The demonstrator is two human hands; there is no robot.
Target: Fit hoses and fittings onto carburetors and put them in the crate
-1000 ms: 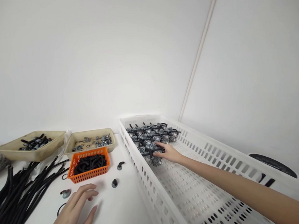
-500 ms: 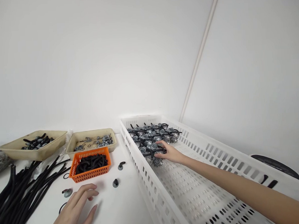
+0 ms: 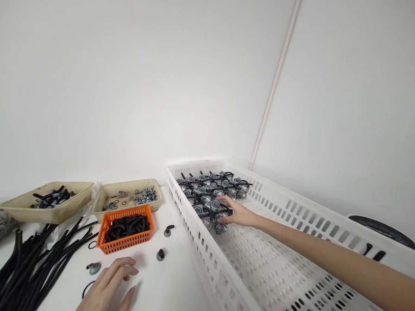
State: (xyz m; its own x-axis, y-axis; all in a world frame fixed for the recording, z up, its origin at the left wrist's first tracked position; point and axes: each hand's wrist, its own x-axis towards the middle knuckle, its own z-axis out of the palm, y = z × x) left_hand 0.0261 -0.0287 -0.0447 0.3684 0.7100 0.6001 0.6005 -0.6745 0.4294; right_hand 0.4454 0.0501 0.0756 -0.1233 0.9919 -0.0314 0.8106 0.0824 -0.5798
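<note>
Two bare hands work over a white table point(image 3: 176, 291). Nearest, the left hand point(image 3: 100, 295) lies half open and empty, its fingers loosely curled just beside a gray fitting point(image 3: 93, 268) and a black O-ring point(image 3: 88, 289). Two black fittings point(image 3: 160, 254) sit on the table to its right. Beyond them, a long white perforated crate point(image 3: 202, 262) runs away along the right side. The right hand point(image 3: 240, 214) reaches into it, partly open, with its fingers curled over the near edge of a heap of carburetors point(image 3: 209, 190) at the crate's far end. How firm that hold is cannot be told. Their black hoses interlock, so gripping a metal body at the heap's edge seems the surest way to avoid dragging its neighbours along.

Left of the crate, an orange basket point(image 3: 125, 245) is packed with short black hoses point(image 3: 126, 228). Longer loose hoses point(image 3: 25, 271) fan across the table's left side. Farther off, one beige tray point(image 3: 125, 185) holds small metal fittings and O-rings point(image 3: 145, 194), and another point(image 3: 47, 215) holds hosed parts point(image 3: 52, 198).
</note>
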